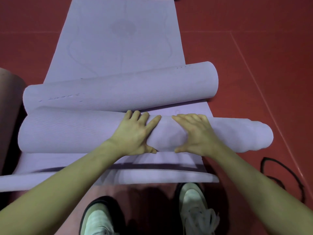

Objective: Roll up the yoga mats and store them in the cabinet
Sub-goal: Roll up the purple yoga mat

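Both palms, left hand [135,133] and right hand [194,133], press down spread-fingered mid-roll on the lavender yoga mat [67,131] on the red floor [254,65], which looks soft, light and springy, so grab nearer the ends.

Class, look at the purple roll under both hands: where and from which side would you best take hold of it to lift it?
Probably grip the near roll from above around its middle, hands spread wider; it is a long cylinder lying crosswise.
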Action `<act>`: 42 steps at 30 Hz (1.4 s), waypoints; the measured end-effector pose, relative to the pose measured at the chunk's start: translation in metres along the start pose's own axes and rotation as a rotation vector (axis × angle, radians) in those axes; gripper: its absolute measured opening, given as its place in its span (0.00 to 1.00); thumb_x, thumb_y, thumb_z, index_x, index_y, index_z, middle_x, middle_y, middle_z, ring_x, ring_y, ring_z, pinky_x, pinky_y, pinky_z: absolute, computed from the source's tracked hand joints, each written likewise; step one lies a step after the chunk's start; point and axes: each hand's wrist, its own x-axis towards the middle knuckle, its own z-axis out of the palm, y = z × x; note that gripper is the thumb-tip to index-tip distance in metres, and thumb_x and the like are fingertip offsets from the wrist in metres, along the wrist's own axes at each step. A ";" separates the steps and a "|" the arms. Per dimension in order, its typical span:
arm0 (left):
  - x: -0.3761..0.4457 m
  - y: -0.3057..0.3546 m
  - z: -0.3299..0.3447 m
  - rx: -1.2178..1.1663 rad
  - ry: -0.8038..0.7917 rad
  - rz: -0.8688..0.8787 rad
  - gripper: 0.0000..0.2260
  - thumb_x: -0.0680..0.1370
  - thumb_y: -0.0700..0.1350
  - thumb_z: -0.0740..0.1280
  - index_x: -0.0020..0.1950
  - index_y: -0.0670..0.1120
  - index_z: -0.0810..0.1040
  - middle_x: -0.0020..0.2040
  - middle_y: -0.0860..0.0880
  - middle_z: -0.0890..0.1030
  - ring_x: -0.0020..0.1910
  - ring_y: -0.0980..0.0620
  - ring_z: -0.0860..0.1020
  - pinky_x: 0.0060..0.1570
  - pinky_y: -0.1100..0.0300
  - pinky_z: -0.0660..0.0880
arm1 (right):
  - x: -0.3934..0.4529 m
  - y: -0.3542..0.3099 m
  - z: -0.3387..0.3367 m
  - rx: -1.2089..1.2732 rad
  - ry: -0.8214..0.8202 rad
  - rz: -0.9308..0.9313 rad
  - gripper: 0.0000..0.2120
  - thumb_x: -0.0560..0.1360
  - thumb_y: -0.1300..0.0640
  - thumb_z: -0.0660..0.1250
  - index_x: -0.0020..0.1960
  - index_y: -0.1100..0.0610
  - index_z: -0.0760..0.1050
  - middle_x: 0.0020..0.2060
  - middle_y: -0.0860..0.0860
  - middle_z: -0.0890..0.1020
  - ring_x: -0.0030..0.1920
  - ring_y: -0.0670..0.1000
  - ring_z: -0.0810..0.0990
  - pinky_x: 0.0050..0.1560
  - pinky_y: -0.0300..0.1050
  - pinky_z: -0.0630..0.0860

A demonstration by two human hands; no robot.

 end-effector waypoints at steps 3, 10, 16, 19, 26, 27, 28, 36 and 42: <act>-0.008 0.008 0.009 0.014 0.003 0.024 0.45 0.62 0.73 0.65 0.67 0.42 0.67 0.51 0.37 0.78 0.41 0.40 0.75 0.43 0.47 0.73 | -0.010 -0.003 0.002 0.019 -0.103 0.011 0.49 0.59 0.41 0.77 0.75 0.48 0.60 0.72 0.47 0.65 0.70 0.49 0.62 0.67 0.44 0.50; -0.003 0.000 0.007 -0.046 -0.133 0.002 0.45 0.66 0.75 0.55 0.68 0.42 0.73 0.57 0.36 0.78 0.48 0.37 0.78 0.49 0.47 0.75 | -0.004 -0.002 0.003 0.053 -0.263 0.060 0.42 0.73 0.38 0.64 0.77 0.47 0.45 0.77 0.47 0.48 0.76 0.48 0.47 0.72 0.45 0.41; 0.005 -0.006 -0.010 -0.140 -0.300 -0.415 0.46 0.67 0.72 0.33 0.78 0.49 0.54 0.78 0.43 0.56 0.75 0.39 0.55 0.73 0.48 0.52 | -0.005 -0.021 0.023 0.004 -0.192 0.162 0.45 0.63 0.30 0.32 0.77 0.46 0.45 0.77 0.47 0.49 0.76 0.51 0.46 0.73 0.56 0.40; 0.015 -0.004 -0.011 -0.144 -0.375 -0.482 0.34 0.76 0.69 0.40 0.78 0.53 0.52 0.79 0.45 0.50 0.76 0.41 0.49 0.73 0.48 0.48 | -0.005 -0.022 0.024 -0.013 -0.151 0.196 0.45 0.64 0.30 0.33 0.77 0.46 0.50 0.76 0.48 0.55 0.75 0.53 0.51 0.72 0.58 0.43; 0.039 -0.022 -0.007 -0.204 -0.371 -0.587 0.29 0.79 0.65 0.45 0.78 0.55 0.49 0.78 0.48 0.38 0.76 0.43 0.49 0.70 0.48 0.51 | -0.014 -0.035 0.040 0.015 0.176 0.065 0.21 0.74 0.43 0.56 0.61 0.49 0.76 0.56 0.55 0.78 0.58 0.58 0.74 0.62 0.57 0.58; 0.043 -0.025 -0.006 -0.216 -0.370 -0.597 0.30 0.79 0.65 0.45 0.78 0.55 0.49 0.78 0.48 0.38 0.76 0.42 0.48 0.71 0.48 0.50 | -0.012 -0.037 0.041 0.004 0.181 0.081 0.20 0.74 0.43 0.56 0.61 0.49 0.77 0.57 0.55 0.78 0.60 0.58 0.75 0.64 0.58 0.56; 0.047 -0.026 -0.005 -0.227 -0.374 -0.604 0.30 0.79 0.65 0.45 0.79 0.54 0.49 0.78 0.48 0.37 0.76 0.41 0.46 0.72 0.47 0.48 | -0.010 -0.039 0.040 0.004 0.155 0.108 0.21 0.75 0.43 0.54 0.62 0.48 0.77 0.59 0.55 0.78 0.63 0.58 0.75 0.65 0.59 0.53; 0.069 -0.046 0.010 -0.248 -0.330 -0.657 0.32 0.79 0.65 0.45 0.79 0.51 0.47 0.78 0.51 0.37 0.77 0.43 0.40 0.73 0.46 0.40 | 0.033 -0.028 0.042 -0.096 0.089 0.180 0.27 0.75 0.36 0.51 0.66 0.47 0.74 0.65 0.55 0.76 0.64 0.60 0.74 0.64 0.71 0.61; 0.091 -0.080 0.006 -0.180 -0.280 -0.654 0.32 0.79 0.65 0.45 0.79 0.52 0.44 0.78 0.50 0.37 0.76 0.44 0.38 0.73 0.45 0.38 | 0.073 -0.016 0.036 -0.103 0.146 0.184 0.25 0.76 0.39 0.50 0.65 0.48 0.75 0.63 0.53 0.77 0.63 0.57 0.76 0.66 0.65 0.60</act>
